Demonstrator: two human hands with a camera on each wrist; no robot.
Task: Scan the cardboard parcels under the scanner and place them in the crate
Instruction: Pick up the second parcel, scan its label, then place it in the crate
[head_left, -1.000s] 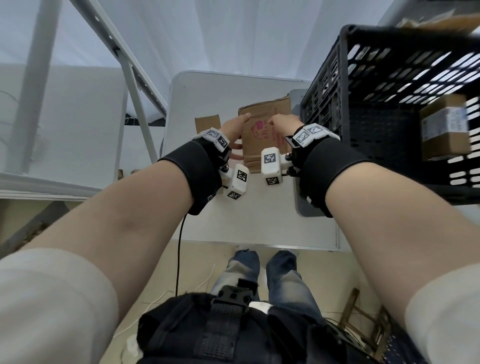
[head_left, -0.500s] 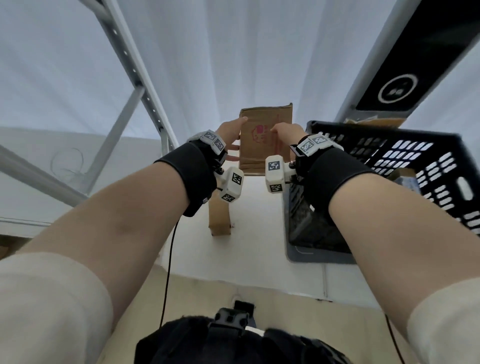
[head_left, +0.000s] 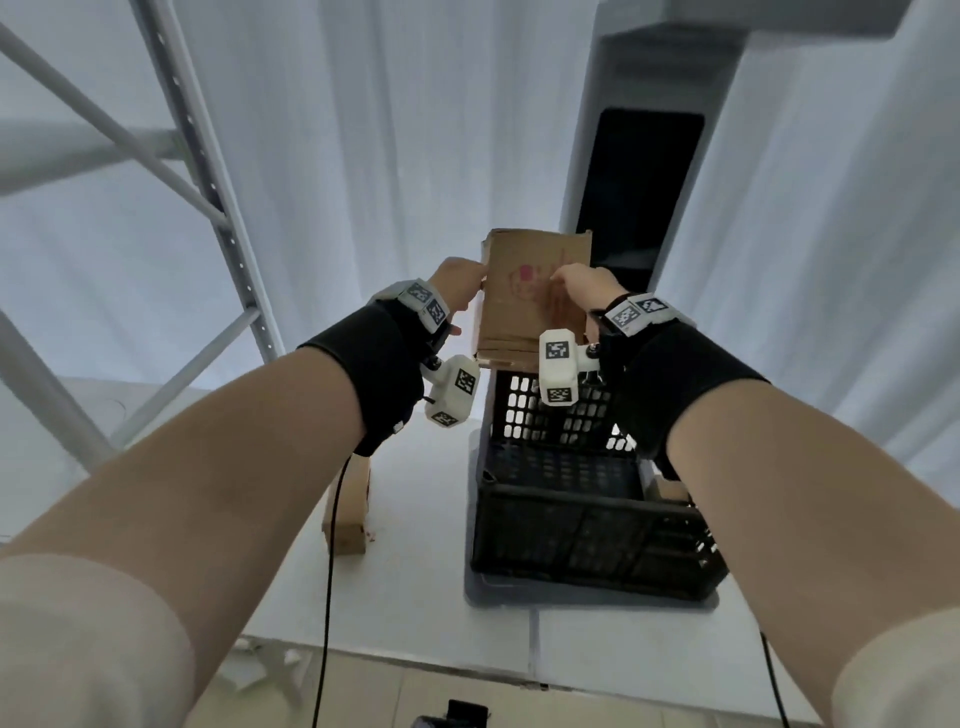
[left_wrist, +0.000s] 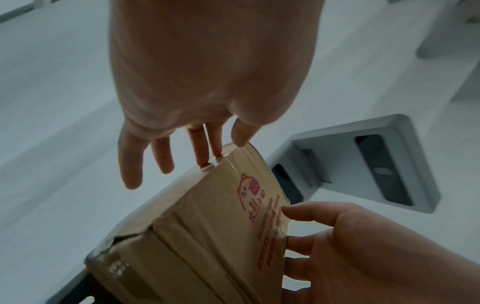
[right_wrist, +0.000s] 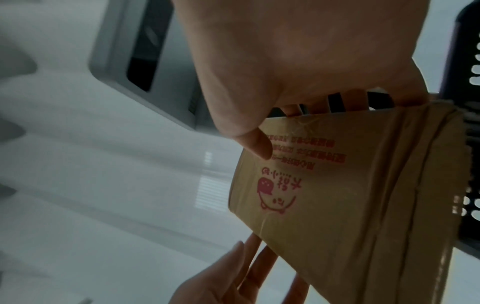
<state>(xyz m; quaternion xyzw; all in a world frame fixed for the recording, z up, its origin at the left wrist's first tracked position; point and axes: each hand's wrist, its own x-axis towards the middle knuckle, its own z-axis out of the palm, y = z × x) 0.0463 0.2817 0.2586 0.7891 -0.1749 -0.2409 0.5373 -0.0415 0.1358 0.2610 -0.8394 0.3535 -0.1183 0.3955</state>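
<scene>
A brown cardboard parcel with a red printed logo is held up in the air, just in front of the grey scanner with its dark window. My right hand pinches its right side, thumb on the printed face and fingers behind. On the left, my left hand lies against the edge with straight fingers, only their tips touching. Below the parcel stands the black slotted crate. A second, smaller parcel stands on the white table, left of the crate.
The crate sits on a grey mat on the white table. A white metal rack frame rises at the left. White curtains hang behind. A black cable runs down from my left wrist.
Both hands have lifted the parcel from table height up in front of the scanner window. The head view has tilted upward with it.
</scene>
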